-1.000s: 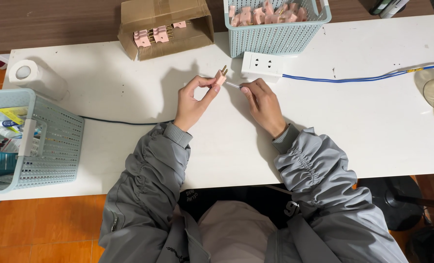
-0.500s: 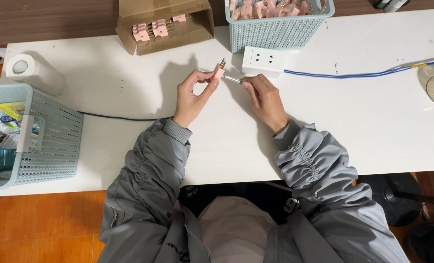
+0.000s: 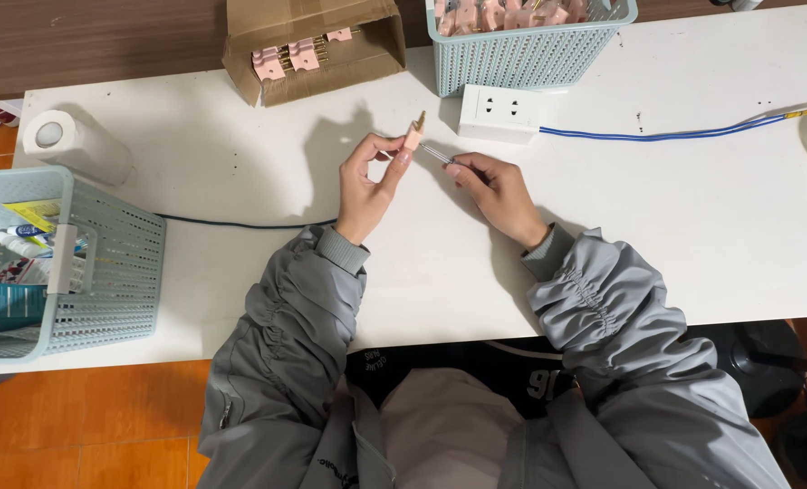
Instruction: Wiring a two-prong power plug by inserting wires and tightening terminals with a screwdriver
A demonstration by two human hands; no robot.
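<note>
My left hand (image 3: 369, 186) pinches a small pink plastic part (image 3: 413, 138) with a brass pin sticking out of its top, held just above the white table (image 3: 240, 172). My right hand (image 3: 497, 192) grips a thin metal tool (image 3: 436, 153), like tweezers, whose tip touches the side of the pink part. Both hands sit near the table's middle, just in front of a white power strip (image 3: 499, 113).
A cardboard box (image 3: 311, 45) with pink parts lies at the back left. A teal basket (image 3: 526, 36) of pink parts stands behind the strip. A blue cable (image 3: 675, 136) runs right. A teal basket (image 3: 50, 263) and a paper roll (image 3: 73, 145) sit at left.
Both hands hold the same grip on the part and tool, shifted slightly; the camera view has tilted a little.
</note>
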